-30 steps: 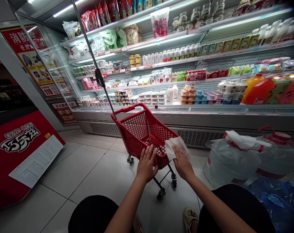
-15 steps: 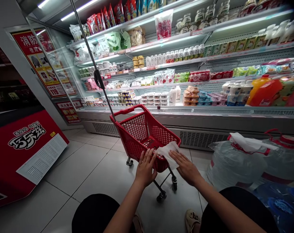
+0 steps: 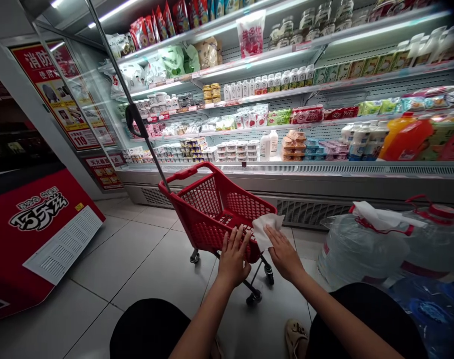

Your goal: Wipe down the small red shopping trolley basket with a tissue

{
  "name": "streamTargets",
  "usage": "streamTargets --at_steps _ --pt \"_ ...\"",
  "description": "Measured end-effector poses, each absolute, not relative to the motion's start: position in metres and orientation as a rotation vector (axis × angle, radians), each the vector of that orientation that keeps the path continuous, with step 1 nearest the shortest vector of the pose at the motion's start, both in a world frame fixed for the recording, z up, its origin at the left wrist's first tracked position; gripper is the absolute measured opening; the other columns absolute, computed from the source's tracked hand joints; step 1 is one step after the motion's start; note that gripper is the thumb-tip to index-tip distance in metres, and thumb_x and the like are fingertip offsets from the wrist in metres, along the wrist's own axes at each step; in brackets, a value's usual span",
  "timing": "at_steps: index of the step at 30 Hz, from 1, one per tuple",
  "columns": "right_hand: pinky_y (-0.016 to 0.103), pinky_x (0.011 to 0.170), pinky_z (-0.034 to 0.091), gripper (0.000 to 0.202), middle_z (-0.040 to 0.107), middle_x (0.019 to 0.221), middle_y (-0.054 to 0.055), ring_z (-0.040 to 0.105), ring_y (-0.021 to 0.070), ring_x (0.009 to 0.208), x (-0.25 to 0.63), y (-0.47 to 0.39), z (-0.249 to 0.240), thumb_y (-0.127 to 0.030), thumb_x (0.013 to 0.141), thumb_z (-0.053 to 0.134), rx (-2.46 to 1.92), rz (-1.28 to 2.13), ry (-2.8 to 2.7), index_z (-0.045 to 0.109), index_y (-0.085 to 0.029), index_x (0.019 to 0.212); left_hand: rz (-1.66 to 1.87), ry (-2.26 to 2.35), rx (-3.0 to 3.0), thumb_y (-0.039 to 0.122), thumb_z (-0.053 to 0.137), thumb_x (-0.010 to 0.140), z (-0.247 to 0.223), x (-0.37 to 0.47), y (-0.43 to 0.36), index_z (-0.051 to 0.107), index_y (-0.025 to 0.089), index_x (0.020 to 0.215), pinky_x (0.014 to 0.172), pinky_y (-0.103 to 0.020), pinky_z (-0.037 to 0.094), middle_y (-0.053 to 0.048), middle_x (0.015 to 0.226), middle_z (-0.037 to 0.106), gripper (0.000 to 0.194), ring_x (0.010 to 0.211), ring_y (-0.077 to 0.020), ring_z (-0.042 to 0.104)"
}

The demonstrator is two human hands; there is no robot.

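A small red plastic shopping cart (image 3: 197, 219) on dark wheels stands on the tiled floor in front of me. My left hand (image 3: 234, 257) lies on the near side of its basket, fingers spread and nothing in them. Under the fingers of my right hand (image 3: 285, 254) is a white tissue (image 3: 264, 230), pressed on the basket's right end by the rim. A tall thin pole (image 3: 125, 89) rises from the handle corner of the cart.
Behind the cart runs an open refrigerated display (image 3: 324, 172) full of dairy goods and drinks. Large water bottles (image 3: 361, 249) stand close on my right, with white tissue (image 3: 380, 217) on top. A red freezer chest (image 3: 43, 234) is at the left.
Both hands have shifted to the right along the cart, the right one carrying the tissue with it. The cart's handle end and the pole now appear further left, and the cart is slightly turned.
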State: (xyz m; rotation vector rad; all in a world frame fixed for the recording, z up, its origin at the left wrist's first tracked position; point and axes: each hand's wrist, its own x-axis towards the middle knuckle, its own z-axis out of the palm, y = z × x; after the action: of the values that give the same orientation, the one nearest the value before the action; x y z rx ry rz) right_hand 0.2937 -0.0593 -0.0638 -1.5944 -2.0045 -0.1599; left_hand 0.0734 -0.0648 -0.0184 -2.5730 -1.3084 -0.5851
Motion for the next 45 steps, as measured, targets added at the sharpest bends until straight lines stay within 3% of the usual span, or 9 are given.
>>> streamTargets --at_steps 4,9,11,17,22,33,38,42,45 --pt "0.045 0.128 0.029 0.071 0.029 0.171 0.002 0.030 0.0185 0.156 0.283 -0.085 -0.061 -0.019 0.103 0.030 -1.505 -0.210 -2.078 0.004 -0.026 0.168 -0.560 -1.301 -2.559 0.030 0.068 0.080 -0.017 0.078 -0.064 0.010 0.025 0.169 0.131 -0.054 0.004 -0.005 0.176 0.009 0.106 0.162 -0.0317 0.009" --pt "0.046 0.129 0.027 0.068 0.031 0.170 -0.001 0.032 0.0181 0.155 0.311 -0.086 -0.056 -0.021 0.106 0.029 -1.464 -0.237 -2.171 0.001 -0.031 0.168 -0.488 -1.136 -2.564 0.030 0.062 0.086 0.000 0.058 -0.048 0.006 0.025 0.169 0.133 -0.047 0.005 -0.003 0.176 0.013 0.101 0.161 -0.0259 0.015" --pt "0.047 0.128 0.028 0.066 0.032 0.170 0.000 0.032 0.0183 0.155 0.319 -0.083 -0.057 -0.024 0.107 0.028 -1.500 -0.207 -2.141 0.000 -0.031 0.167 -0.525 -1.216 -2.490 0.027 0.064 0.083 0.006 0.048 -0.038 0.007 0.024 0.169 0.132 -0.048 0.009 -0.005 0.176 0.011 0.102 0.162 -0.0287 0.014" --pt "0.045 0.126 0.033 0.068 0.028 0.171 0.003 0.030 0.0194 0.156 0.301 -0.093 -0.065 -0.020 0.105 0.023 -1.612 -0.169 -1.925 -0.001 -0.026 0.168 -0.570 -1.340 -2.431 0.026 0.071 0.078 0.001 0.050 -0.027 0.012 0.030 0.168 0.131 -0.053 0.014 -0.005 0.177 0.008 0.108 0.160 -0.0368 0.015" --pt "0.046 0.128 0.027 0.073 0.028 0.171 0.005 0.030 0.0212 0.156 0.278 -0.094 -0.060 -0.020 0.103 0.029 -1.617 -0.299 -1.954 -0.006 -0.022 0.168 -0.598 -1.374 -2.428 0.026 0.070 0.079 -0.003 0.060 -0.029 0.015 0.030 0.168 0.130 -0.054 0.016 -0.006 0.176 0.012 0.105 0.160 -0.0374 0.015" --pt "0.049 0.128 0.025 0.086 0.016 0.173 0.008 0.024 0.0261 0.158 0.233 -0.055 -0.042 -0.018 0.098 0.039 -1.447 -0.414 -2.050 -0.014 -0.017 0.165 -0.518 -1.436 -2.388 0.032 0.069 0.079 -0.009 0.082 -0.033 0.011 0.015 0.168 0.128 -0.055 0.018 -0.019 0.173 0.018 0.107 0.160 -0.0392 0.016" --pt "0.048 0.128 0.027 0.076 0.015 0.175 0.002 0.023 0.0244 0.158 0.293 -0.084 -0.059 -0.022 0.103 0.033 -1.511 -0.378 -2.058 -0.007 -0.025 0.167 -0.499 -1.321 -2.436 0.021 0.061 0.082 0.001 0.062 -0.030 0.000 0.022 0.169 0.131 -0.048 0.013 -0.007 0.175 0.016 0.106 0.161 -0.0283 0.018" --pt "0.050 0.128 0.028 0.073 0.014 0.175 0.002 0.025 0.0252 0.158 0.318 -0.095 -0.069 -0.024 0.104 0.029 -1.614 -0.358 -1.957 -0.007 -0.024 0.168 -0.579 -1.309 -2.413 0.011 0.068 0.072 0.008 0.059 -0.026 0.014 0.040 0.167 0.130 -0.058 0.014 0.001 0.177 -0.001 0.113 0.162 -0.0370 0.007" --pt "0.050 0.129 0.026 0.075 0.012 0.175 0.004 0.021 0.0252 0.159 0.306 -0.088 -0.066 -0.022 0.103 0.029 -1.669 -0.373 -1.916 -0.010 -0.022 0.167 -0.638 -1.342 -2.424 0.012 0.072 0.070 0.008 0.073 -0.028 0.022 0.041 0.165 0.128 -0.062 0.019 0.000 0.176 -0.011 0.111 0.160 -0.0435 0.007"
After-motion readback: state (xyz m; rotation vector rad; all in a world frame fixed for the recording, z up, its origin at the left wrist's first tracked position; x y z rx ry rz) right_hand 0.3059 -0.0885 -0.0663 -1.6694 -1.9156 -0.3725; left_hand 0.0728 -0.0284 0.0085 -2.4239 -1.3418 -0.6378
